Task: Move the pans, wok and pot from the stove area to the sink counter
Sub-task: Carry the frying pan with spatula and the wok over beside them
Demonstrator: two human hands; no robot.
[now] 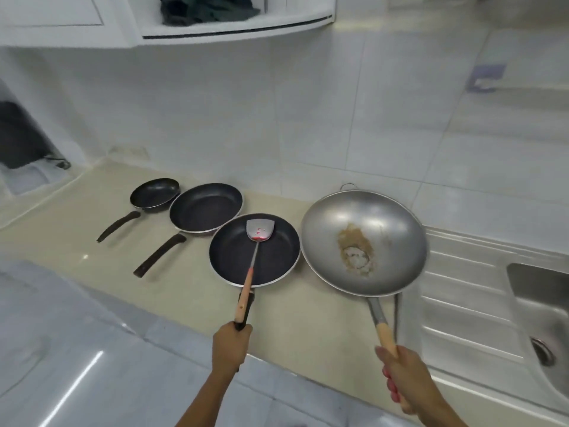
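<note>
My right hand (pixel 400 377) grips the wooden handle of a silver wok (pixel 363 238) with a brown stain at its bottom; the wok hangs tilted just left of the sink's drainboard. My left hand (pixel 231 343) holds the black handle of a large black frying pan (pixel 234 257) on the beige counter (pixel 292 318). A metal spatula (pixel 258 231) with red smears and a wooden handle lies in that pan, its handle running along the pan's handle into my hand. A medium black pan (pixel 206 208) and a small black pan (pixel 154 192) rest farther left, untouched.
The steel sink (pixel 542 303) and its ribbed drainboard (pixel 462 303) sit at the right. White tiled wall runs behind the counter. A white cabinet shelf (pixel 237 29) with dark cloth hangs overhead. A dark appliance (pixel 18 134) stands at far left. The tiled floor lies below.
</note>
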